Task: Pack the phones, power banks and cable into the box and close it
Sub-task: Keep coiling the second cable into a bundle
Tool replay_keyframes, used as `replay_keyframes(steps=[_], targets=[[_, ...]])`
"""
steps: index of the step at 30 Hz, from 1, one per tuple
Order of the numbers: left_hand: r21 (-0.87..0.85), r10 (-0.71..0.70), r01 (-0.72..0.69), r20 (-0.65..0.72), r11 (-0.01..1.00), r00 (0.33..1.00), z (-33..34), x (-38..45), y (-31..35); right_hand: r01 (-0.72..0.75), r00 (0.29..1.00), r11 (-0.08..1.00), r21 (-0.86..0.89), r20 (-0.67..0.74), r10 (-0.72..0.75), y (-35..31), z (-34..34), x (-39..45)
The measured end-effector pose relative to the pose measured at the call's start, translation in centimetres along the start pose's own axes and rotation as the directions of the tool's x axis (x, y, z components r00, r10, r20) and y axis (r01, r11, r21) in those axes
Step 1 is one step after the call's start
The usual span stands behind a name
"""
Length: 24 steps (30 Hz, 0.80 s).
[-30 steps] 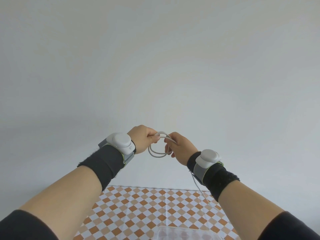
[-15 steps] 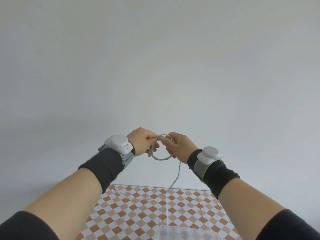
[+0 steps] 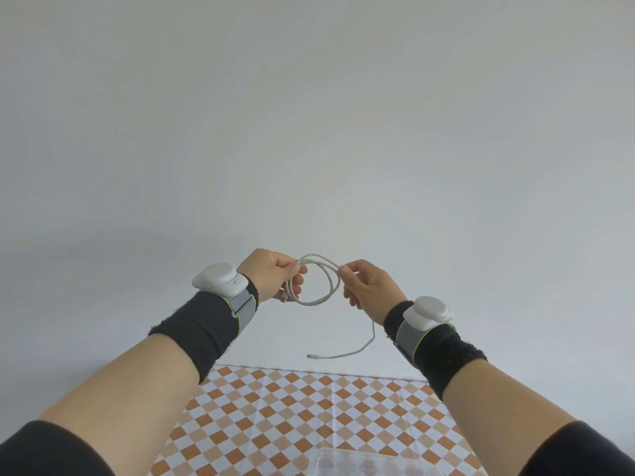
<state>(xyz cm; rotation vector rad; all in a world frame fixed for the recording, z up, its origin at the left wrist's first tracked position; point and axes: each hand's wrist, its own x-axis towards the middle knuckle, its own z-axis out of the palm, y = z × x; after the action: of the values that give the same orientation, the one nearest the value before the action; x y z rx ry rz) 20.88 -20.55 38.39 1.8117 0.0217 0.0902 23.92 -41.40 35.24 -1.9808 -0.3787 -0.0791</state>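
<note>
Both hands are up in front of the pale wall: the left hand [image 3: 271, 274] grips the coiled thin white cable [image 3: 319, 286], the right hand [image 3: 369, 288] pinches its loop, loose end dangling; below, an orange-and-white chequered tablecloth [image 3: 275, 417] and a clear plastic box [image 3: 374, 463] at the frame's edge

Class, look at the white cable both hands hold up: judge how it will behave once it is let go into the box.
The white cable looks floppy: its free tail droops below the right hand. The loops will probably spring open on release, since only the left hand pinches them together. It seems light, as fingertips alone carry it.
</note>
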Motion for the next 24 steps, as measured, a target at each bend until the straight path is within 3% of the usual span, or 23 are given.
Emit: replay_keyframes(steps=[5, 10, 13, 16, 19, 24], targets=[[-0.125, -0.034, 0.022, -0.091, 0.992, 0.995, -0.3, 0.2, 0.2, -0.027, 0.993, 0.999, -0.038, -0.114, 0.022, 1.2, -0.2, -0.4], [-0.272, -0.055, 0.012, -0.151, 0.962, 0.987, -0.1, 0.4, 0.4, -0.105, 0.994, 0.961, -0.254, -0.064, 0.092, 1.9, 0.3, -0.7], [-0.343, -0.048, -0.008, -0.155, 0.939, 0.987, -0.1, 0.4, 0.5, -0.151, 0.988, 0.945, -0.290, -0.075, 0.135, 2.3, 0.5, -0.9], [-0.394, -0.033, -0.024, -0.137, 0.919, 0.990, 0.1, 0.2, 0.5, -0.169, 0.984, 0.966, -0.197, -0.084, 0.155, 2.1, 1.1, -0.8], [-0.420, -0.016, -0.044, -0.138, 0.907, 0.990, 0.5, 0.3, 0.4, -0.176, 0.984, 0.984, 0.026, 0.016, 0.175, 1.3, 1.5, -0.8], [-0.438, -0.011, -0.053, -0.141, 0.897, 0.990, 1.2, 0.2, 0.4, -0.226, 0.973, 0.923, 0.310, 0.117, 0.199, -0.3, 2.1, -0.7]])
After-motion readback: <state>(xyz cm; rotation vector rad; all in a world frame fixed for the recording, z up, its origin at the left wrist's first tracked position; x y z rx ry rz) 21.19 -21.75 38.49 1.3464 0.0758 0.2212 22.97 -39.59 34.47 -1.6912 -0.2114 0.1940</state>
